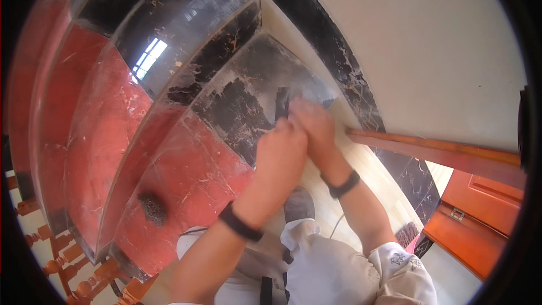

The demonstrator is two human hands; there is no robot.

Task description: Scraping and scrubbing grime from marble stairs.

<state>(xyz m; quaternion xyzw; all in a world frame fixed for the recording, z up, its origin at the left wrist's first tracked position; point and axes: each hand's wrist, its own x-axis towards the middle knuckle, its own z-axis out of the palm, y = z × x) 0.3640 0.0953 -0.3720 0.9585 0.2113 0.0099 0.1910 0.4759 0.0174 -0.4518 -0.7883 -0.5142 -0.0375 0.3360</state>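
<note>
My left hand and my right hand are closed in fists, one against the other, over a dusty dark marble-look stair tread. Both seem to grip a small hand tool, almost wholly hidden by the fingers and blurred. Just beyond the fists runs a narrow dark strip with ragged edges; whether it is bare tread or part of the tool I cannot tell. A larger dark patch with jagged borders lies to its left. Dark bands circle both wrists.
A red carpet-like covering runs down the steps, with a dark bristly or mesh pad on it. Turned wooden balusters stand at lower left. A wooden rail, an orange wooden door and a brush are at right.
</note>
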